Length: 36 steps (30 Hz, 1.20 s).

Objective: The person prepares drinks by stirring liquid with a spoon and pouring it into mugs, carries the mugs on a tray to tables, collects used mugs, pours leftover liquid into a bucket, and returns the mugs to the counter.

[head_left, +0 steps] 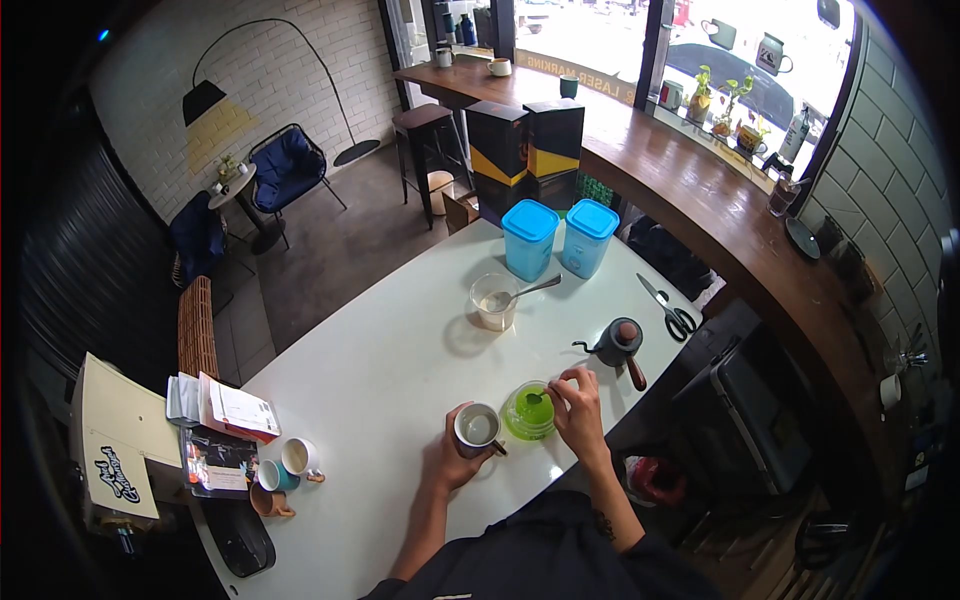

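My left hand (458, 457) is wrapped around a mug (478, 426) with a pale inside and a dark handle, held upright over the white table. My right hand (577, 408) pinches a small green spoon (536, 397), its lower end inside a bright green bowl (528, 420) just right of the mug. Whether the bowl holds anything is hard to make out. Farther up the table stands a clear cup (492, 312) with a metal spoon (535, 287) leaning in it. A dark gooseneck kettle (619, 343) is beyond my right hand.
Two blue lidded containers (530, 240) stand at the table's far end, before black and yellow boxes (498, 150). Scissors (668, 308) lie near the right edge. Several cups (298, 458), papers (240, 408) and a black case (238, 537) sit at the left.
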Each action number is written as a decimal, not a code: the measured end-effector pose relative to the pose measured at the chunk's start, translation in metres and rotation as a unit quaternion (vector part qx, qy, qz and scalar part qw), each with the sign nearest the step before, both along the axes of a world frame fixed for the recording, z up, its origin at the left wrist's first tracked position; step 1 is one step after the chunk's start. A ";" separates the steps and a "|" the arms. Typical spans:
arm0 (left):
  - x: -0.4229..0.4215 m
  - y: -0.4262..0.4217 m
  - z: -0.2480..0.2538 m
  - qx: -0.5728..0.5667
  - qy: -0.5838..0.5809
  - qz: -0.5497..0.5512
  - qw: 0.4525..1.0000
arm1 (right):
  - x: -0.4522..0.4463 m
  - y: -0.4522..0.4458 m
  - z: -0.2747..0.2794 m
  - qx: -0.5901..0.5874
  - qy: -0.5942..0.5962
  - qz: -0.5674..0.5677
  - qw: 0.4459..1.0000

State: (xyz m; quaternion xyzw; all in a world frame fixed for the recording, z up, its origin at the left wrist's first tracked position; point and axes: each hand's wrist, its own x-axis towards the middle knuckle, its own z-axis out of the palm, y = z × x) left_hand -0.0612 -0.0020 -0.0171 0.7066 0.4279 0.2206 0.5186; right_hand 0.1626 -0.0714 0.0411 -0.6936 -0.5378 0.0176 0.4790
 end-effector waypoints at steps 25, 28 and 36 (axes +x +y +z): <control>0.003 -0.006 0.027 0.097 -0.011 0.022 0.995 | 0.005 0.002 -0.001 0.006 -0.004 -0.007 1.000; 0.004 -0.006 0.026 0.101 -0.020 0.027 0.994 | 0.001 0.007 -0.005 0.017 0.007 -0.009 1.000; -0.001 -0.002 0.008 0.061 0.022 0.012 0.998 | 0.004 0.008 -0.015 -0.007 0.035 -0.002 0.999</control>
